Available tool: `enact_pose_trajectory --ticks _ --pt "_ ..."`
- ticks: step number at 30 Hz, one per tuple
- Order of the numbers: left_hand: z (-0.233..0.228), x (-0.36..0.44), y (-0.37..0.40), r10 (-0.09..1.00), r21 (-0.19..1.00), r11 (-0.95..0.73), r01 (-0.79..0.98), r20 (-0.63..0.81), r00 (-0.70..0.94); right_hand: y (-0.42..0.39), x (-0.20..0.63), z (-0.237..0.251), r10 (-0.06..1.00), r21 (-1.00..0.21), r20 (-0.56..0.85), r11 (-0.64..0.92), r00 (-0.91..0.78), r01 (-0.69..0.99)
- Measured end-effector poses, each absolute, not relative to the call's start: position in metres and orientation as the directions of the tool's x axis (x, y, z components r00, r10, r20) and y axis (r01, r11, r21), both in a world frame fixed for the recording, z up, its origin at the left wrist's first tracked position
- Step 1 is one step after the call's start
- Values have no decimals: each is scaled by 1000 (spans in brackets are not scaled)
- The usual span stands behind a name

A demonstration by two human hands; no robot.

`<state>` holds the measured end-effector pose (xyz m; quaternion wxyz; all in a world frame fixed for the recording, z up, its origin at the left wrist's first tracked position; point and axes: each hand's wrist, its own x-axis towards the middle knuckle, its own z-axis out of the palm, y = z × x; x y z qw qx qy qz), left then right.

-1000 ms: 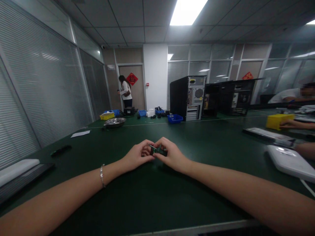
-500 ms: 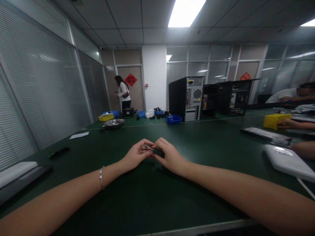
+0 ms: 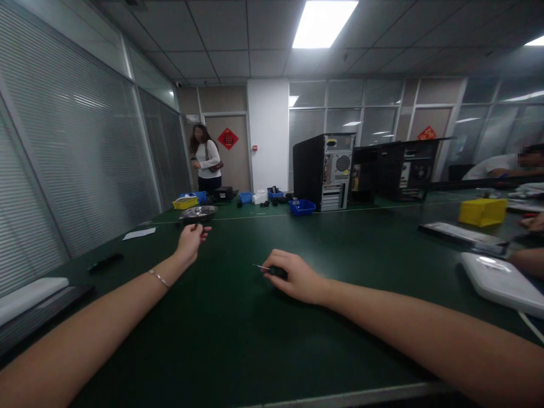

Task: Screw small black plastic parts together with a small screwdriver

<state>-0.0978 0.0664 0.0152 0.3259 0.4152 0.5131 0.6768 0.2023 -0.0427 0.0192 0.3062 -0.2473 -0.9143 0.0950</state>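
My right hand (image 3: 295, 273) lies low over the dark green tabletop (image 3: 238, 340) at 12 o'clock, fingers curled around a dark-handled tool with a thin metal shaft (image 3: 279, 272); its tip points towards 9. My left hand (image 3: 190, 242) is stretched out to 11, fingers bent and mostly drawn in, just on my side of a round, shiny metal bowl (image 3: 208, 216). I can't tell whether anything is pinched in its fingertips.

A white sheet of paper (image 3: 139, 233) lies between 10 and 11, a slim black object (image 3: 105, 262) at 10, nearer me. Past the bowl sits a shallow yellow plastic tray (image 3: 177, 204). A deep-blue plastic bin (image 3: 302, 210) stands at 12, just beside a tall black computer tower with a silver back panel (image 3: 310, 170); a second black computer case (image 3: 414, 167) is at 1. At 2 I have a yellow box (image 3: 482, 212) and, closer, a flat white device with a white cable (image 3: 497, 277).

Silvery slatted blinds (image 3: 76, 136) run along my 9-to-11 side. Beyond the table, a white pillar (image 3: 267, 130) rises at 12, and at 11 a person in a white top (image 3: 208, 158) stands near a red diamond-shaped sign (image 3: 228, 139) on a door. A bright ceiling panel light (image 3: 325, 24) hangs over it all.
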Motion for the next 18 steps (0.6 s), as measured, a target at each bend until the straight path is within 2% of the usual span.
enact_pose_trajectory --ticks 4,7,10,18 --pt "11 -143 80 736 982 -187 -8 135 -664 -43 202 17 498 -284 482 867 -721 409" --pt "6 -160 84 675 991 -133 -13 81 -733 -42 202 16 496 -280 473 868 -728 410" --pt "3 -165 87 674 992 -126 19 100 -732 -41 203 16 491 -276 469 871 -734 407" --pt "9 -151 82 743 958 -223 179 286 -605 -39 203 15 490 -272 458 872 -742 408"
